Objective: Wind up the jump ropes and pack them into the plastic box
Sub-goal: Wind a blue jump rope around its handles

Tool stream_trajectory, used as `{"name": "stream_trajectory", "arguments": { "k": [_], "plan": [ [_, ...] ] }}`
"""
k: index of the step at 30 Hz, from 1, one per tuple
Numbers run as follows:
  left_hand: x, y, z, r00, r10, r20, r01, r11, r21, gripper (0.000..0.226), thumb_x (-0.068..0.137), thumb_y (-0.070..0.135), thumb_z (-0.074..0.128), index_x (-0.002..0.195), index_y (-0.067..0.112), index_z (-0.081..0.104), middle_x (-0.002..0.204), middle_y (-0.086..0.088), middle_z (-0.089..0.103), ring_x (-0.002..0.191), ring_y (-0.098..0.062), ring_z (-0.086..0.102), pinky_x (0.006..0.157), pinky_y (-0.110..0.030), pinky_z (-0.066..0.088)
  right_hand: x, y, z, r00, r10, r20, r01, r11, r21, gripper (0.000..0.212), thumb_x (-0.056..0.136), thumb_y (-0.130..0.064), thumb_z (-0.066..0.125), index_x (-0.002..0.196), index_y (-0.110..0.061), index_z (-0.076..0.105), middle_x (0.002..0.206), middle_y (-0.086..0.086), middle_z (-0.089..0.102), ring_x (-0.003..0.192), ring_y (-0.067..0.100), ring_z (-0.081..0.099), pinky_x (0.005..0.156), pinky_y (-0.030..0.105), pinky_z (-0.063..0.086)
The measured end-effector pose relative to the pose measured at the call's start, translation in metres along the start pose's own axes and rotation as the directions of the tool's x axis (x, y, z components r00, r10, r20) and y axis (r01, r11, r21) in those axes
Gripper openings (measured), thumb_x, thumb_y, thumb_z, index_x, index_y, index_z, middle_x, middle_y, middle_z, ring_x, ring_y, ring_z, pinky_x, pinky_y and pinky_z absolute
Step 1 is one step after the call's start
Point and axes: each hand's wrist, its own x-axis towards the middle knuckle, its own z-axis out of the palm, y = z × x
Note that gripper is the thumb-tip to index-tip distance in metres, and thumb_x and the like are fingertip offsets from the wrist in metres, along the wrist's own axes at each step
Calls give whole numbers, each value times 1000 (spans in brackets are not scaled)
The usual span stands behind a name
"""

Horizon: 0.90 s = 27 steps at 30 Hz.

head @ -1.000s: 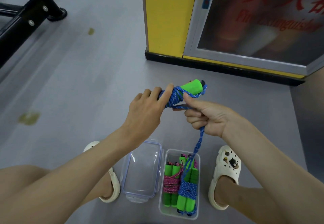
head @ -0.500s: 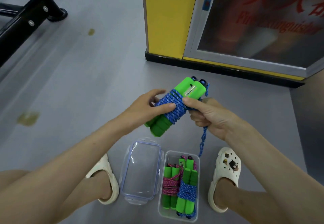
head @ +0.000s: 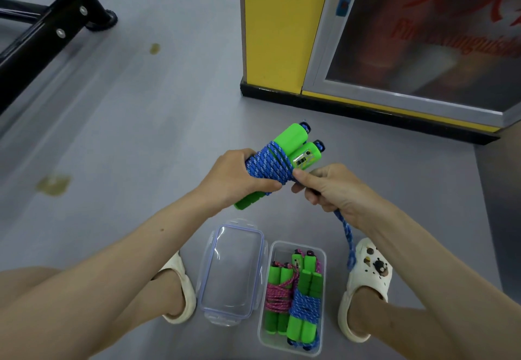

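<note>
The left hand [head: 239,175] curls its fingers round the blue jump rope [head: 267,163] wound on its green handles [head: 290,134]. The right hand [head: 332,190] pinches the loose tail [head: 348,235] (thumb against curled fingers), above the plastic box [head: 283,251] on the floor [head: 141,134].

One head-worn camera looks down, close over the left hand [head: 235,178] and right hand [head: 335,192].

The braided blue cord [head: 267,165] you hold is rough-woven fibre, and its green handles [head: 290,135] are matt foam. The box [head: 279,250] and lid [head: 231,269] below you are clear, glossy plastic. Your clogs [head: 369,280] look matt and rubbery. The floor [head: 141,134] is smooth, matt grey. The black frame [head: 42,41] is glossy painted metal.
</note>
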Motion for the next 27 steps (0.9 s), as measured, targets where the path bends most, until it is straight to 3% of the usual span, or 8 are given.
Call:
{"name": "stream_trajectory", "arguments": {
  "k": [7, 14, 16, 18, 21, 23, 25, 27],
  "plan": [
    [-3, 3, 1, 983, 129, -132, -59, 898, 436, 48, 69, 50, 77, 104, 23, 59, 86, 4, 61, 84, -22, 60, 67, -31, 46, 1, 0, 3, 998, 52, 44, -53, 998, 15, 30, 97, -23, 51, 90, 2, 67, 51, 4, 49, 36, 6, 29, 37, 16, 24],
    [-6, 6, 9, 943, 270, -195, -102, 791, 603, 47, 79, 48, 68, 118, 26, 53, 98, 4, 68, 91, -24, 62, 65, -28, 36, 2, -4, 8, 990, 74, 120, -91, 986, 143, 39, 89, -37, 61, 101, 0, 63, 57, 2, 48, 38, 4, 26, 37, 15, 21],
    [-4, 5, 8, 969, 168, -180, -59, 868, 494, 47, 74, 49, 73, 111, 25, 56, 90, 5, 65, 86, -23, 61, 65, -29, 39, 1, -4, 7, 992, 59, 115, -72, 991, 109, 26, 89, -31, 63, 104, -10, 63, 52, -1, 44, 39, 5, 26, 37, 15, 19],
    [-1, 2, 4, 987, 36, -154, -2, 976, 219, 43, 68, 42, 80, 99, 21, 59, 79, 7, 62, 75, -17, 60, 62, -28, 47, 1, -2, 4, 997, 32, 76, -36, 998, 44, 18, 90, -21, 63, 108, -25, 61, 45, -4, 40, 35, 3, 28, 36, 15, 19],
    [-1, 2, -2, 989, -143, -27, 132, 962, -237, 33, 69, 22, 84, 95, 13, 66, 75, 4, 67, 56, -2, 62, 48, -13, 46, 2, 1, -2, 999, -36, -27, 33, 996, -85, 23, 92, -16, 60, 113, -20, 67, 47, -2, 40, 32, 1, 30, 36, 14, 22],
    [-2, 1, -6, 975, -211, 70, 222, 910, -351, 27, 72, 20, 81, 94, 12, 69, 79, -2, 72, 59, -3, 65, 48, -13, 47, 5, 5, -3, 984, -155, -90, 131, 965, -227, 26, 92, -17, 59, 116, -18, 67, 52, -5, 42, 36, 1, 35, 41, 13, 29],
    [-1, 0, -9, 965, -232, 126, 263, 885, -384, 26, 72, 23, 80, 94, 12, 70, 87, -9, 75, 75, -18, 70, 60, -21, 54, 5, 7, -3, 949, -299, -97, 231, 873, -429, 31, 92, -23, 59, 123, -25, 63, 54, -17, 44, 45, 1, 40, 52, 18, 34],
    [1, -2, -11, 964, -229, 132, 263, 887, -379, 28, 72, 23, 80, 96, 11, 70, 86, -8, 75, 75, -19, 71, 61, -23, 55, 5, 9, -3, 938, -342, -63, 278, 845, -457, 28, 92, -26, 59, 119, -26, 65, 45, -20, 44, 45, 0, 43, 54, 20, 33]
  ]
}}
